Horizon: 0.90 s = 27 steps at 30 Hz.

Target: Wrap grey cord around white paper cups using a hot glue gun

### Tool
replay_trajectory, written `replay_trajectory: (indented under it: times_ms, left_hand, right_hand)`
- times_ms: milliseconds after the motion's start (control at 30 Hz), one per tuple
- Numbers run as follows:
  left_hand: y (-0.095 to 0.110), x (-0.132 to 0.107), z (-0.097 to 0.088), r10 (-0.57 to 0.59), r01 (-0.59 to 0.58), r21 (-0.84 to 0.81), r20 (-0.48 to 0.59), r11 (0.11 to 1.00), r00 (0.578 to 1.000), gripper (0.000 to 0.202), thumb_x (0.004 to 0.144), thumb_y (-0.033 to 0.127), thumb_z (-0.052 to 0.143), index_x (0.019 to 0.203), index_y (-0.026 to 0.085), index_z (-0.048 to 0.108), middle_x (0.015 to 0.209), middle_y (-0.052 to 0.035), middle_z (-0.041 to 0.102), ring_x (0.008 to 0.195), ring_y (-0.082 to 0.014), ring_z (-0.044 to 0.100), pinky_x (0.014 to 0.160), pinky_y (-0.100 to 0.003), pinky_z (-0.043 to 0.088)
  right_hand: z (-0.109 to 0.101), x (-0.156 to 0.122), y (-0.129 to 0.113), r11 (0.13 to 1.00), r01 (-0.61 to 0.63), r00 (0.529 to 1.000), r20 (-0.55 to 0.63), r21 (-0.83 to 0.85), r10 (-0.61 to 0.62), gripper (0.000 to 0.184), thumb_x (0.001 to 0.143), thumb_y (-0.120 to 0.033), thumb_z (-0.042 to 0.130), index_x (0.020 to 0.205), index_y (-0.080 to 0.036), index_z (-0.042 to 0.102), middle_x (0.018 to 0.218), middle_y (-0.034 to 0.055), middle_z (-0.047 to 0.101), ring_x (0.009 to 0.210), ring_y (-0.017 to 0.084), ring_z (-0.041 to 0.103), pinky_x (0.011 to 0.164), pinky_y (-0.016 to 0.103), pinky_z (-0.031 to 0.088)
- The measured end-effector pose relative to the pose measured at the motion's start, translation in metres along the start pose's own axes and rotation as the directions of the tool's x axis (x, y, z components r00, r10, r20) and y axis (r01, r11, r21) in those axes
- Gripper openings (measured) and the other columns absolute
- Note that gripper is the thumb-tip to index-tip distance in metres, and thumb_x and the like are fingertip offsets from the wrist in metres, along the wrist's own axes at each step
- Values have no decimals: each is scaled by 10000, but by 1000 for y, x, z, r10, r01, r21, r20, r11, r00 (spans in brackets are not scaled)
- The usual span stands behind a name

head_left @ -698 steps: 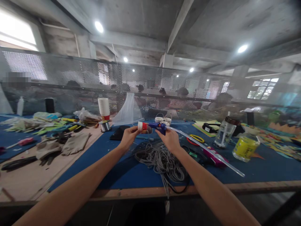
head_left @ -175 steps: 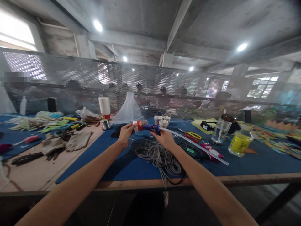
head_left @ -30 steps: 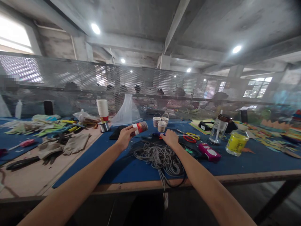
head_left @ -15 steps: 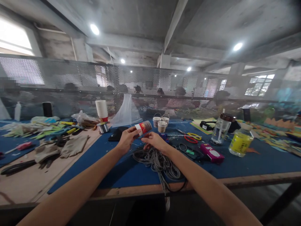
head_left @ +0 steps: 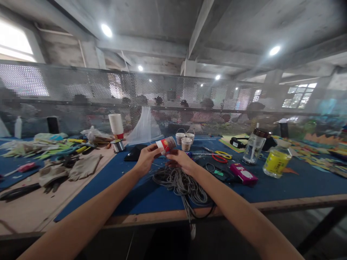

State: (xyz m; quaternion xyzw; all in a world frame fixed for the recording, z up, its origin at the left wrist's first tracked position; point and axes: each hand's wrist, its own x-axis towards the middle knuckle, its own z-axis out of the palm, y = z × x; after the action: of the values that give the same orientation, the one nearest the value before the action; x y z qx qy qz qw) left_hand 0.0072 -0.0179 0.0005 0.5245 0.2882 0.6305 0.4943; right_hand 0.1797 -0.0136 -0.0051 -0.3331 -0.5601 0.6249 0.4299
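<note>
My left hand (head_left: pixel 148 157) is closed around a paper cup (head_left: pixel 162 144), white and red, tipped on its side with its far end to the right. Grey-brown cord appears to be wrapped around that far end. My right hand (head_left: pixel 180 160) is close beside the cup's lower right side, fingers curled together; whatever is in them is hidden. Directly below both hands lies a loose heap of grey cord (head_left: pixel 187 186), with strands hanging over the table's front edge.
Behind the hands stand small cord-covered buckets (head_left: pixel 186 143), a stack of paper cups (head_left: pixel 116 125) and a wire spool (head_left: pixel 118 146). Scissors (head_left: pixel 221 157), a purple box (head_left: pixel 243 174), a glass bottle (head_left: pixel 253 148) and a yellow-labelled jar (head_left: pixel 277 162) are rightward. Gloves (head_left: pixel 85 167) lie left.
The cup has shifted slightly right. My right hand has moved slightly, its fingers drawing closer together near the cup. The view has tilted a little.
</note>
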Motion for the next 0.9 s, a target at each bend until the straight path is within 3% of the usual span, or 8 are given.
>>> replay_trajectory:
  times_ms: [67, 133, 267, 333, 433, 500, 600, 900]
  left_hand:
    - [0, 0, -1, 2, -2, 0, 2, 1000, 1000, 433, 628, 304, 842, 1004, 116, 740, 965, -94, 740, 880, -219, 676, 884, -349, 499]
    - [-1, 2, -3, 7, -7, 0, -4, 1000, 1000, 429, 628, 299, 842, 1003, 117, 740, 962, -90, 741, 879, -215, 675, 889, -349, 497]
    - [-4, 4, -5, 16, -15, 43, -12, 999, 1000, 444, 632, 320, 836, 1016, 122, 738, 929, -76, 748, 846, -212, 677, 875, -346, 498]
    - [-4, 4, -5, 15, -14, 100, -13, 995, 1000, 445, 633, 340, 829, 1013, 125, 740, 909, -69, 751, 826, -214, 676, 845, -340, 501]
    - [-1, 1, -3, 19, -18, 218, 0, 976, 1000, 426, 656, 359, 802, 1013, 134, 743, 903, -60, 754, 837, -221, 670, 826, -328, 495]
    - [2, -2, 0, 30, -36, 288, 27, 957, 999, 412, 669, 369, 785, 1005, 134, 747, 909, -57, 754, 859, -229, 666, 838, -329, 487]
    - [5, -4, 3, 31, -50, 335, 61, 941, 998, 400, 679, 388, 769, 980, 126, 751, 919, -63, 754, 862, -235, 661, 847, -335, 480]
    - [8, -7, 6, -21, -30, 359, 136, 933, 990, 386, 695, 412, 752, 964, 135, 757, 893, -54, 755, 811, -217, 658, 811, -310, 473]
  right_hand:
    - [0, -1, 0, 999, -33, 996, 78, 21, 32, 339, 744, -260, 747, 1036, -190, 589, 937, 23, 699, 658, 127, 674, 583, 232, 530]
    - [-2, -1, 0, 998, -39, 999, 37, -41, 40, 294, 759, -267, 735, 1004, -178, 600, 857, 19, 696, 598, 108, 641, 549, 215, 507]
    - [-5, 0, -2, 943, 129, 983, -86, -307, -163, 138, 817, -293, 669, 853, -165, 633, 667, -21, 626, 494, 79, 541, 513, 201, 449]
    - [-7, -2, -6, 840, 246, 941, -89, -484, -327, 157, 848, -333, 634, 845, -177, 651, 633, -27, 608, 523, 100, 548, 551, 218, 451]
    - [-10, -9, -13, 585, 316, 835, -73, -747, -545, 198, 881, -386, 595, 854, -207, 676, 719, -3, 659, 647, 143, 597, 639, 251, 449]
    - [-12, -12, -16, 435, 307, 768, -50, -846, -639, 202, 897, -394, 582, 867, -222, 683, 833, 14, 693, 748, 166, 619, 695, 264, 441]
    - [-16, -13, -17, 314, 304, 713, -4, -899, -701, 186, 920, -375, 560, 904, -234, 682, 921, 21, 695, 842, 179, 624, 747, 267, 433]
    - [-20, -12, -17, 257, 349, 696, 65, -901, -715, 171, 930, -359, 555, 912, -231, 666, 896, 20, 648, 819, 159, 593, 739, 253, 418]
